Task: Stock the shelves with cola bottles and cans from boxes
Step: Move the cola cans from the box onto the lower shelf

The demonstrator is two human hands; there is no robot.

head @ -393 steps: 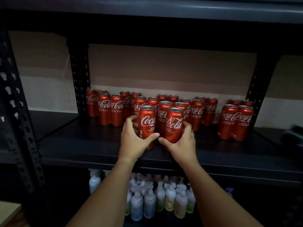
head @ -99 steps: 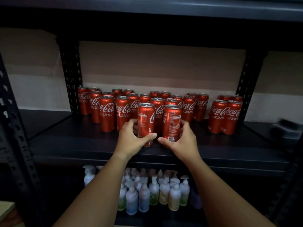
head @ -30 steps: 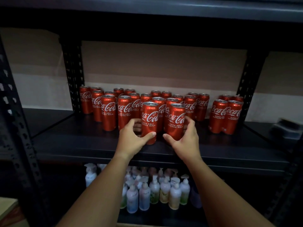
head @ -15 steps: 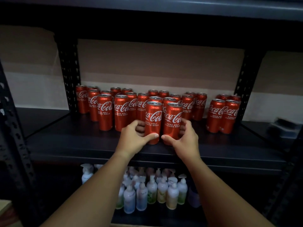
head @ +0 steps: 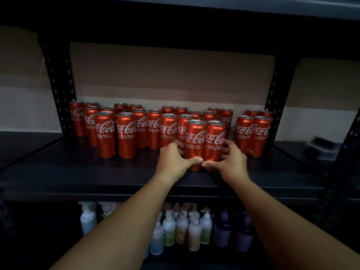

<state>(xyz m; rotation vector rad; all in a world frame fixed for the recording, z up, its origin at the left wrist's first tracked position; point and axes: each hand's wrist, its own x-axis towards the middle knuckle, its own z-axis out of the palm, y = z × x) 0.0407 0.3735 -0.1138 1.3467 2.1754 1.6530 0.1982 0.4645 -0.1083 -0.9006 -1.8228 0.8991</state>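
Moved: both cans are turned logo-forward versus a few seconds back, when their back labels showed; the pair also sits further right in the block, and the camera has swung left.
Left hand (head: 172,159): fingers curled round the left can (head: 195,142), thumb across its lower front, other fingers behind it.
Right hand (head: 230,162): fingers curled round the right can (head: 214,142), thumb low on the front; grip closed, not loosening.
Cans: the two held ones stand upright, touching side by side, bases on or just at the shelf (head: 81,172); contact itself is hidden by the thumbs.
Position: front of the main block (head: 148,125), just ahead of its second row, right of centre.
Done: roughly two dozen cans already on the shelf, logos mostly facing out, rows stepped from back to front.
Right pair (head: 253,133): a small group stands apart at the right post, with a gap between it and the block.
Left side: front row has two cans (head: 116,133) well left of the held pair, with open shelf between them.
Left to do: release this pair, then fill the front gaps; my read is the can side is well advanced.
Bottles: no cola bottles visible anywhere, so that half looks unstarted or is out of frame.
Boxes: not in view; remaining stock unknown.
Below: lower shelf holds pump bottles (head: 183,228), not part of this job.
Light: dim, so back-row count is approximate.
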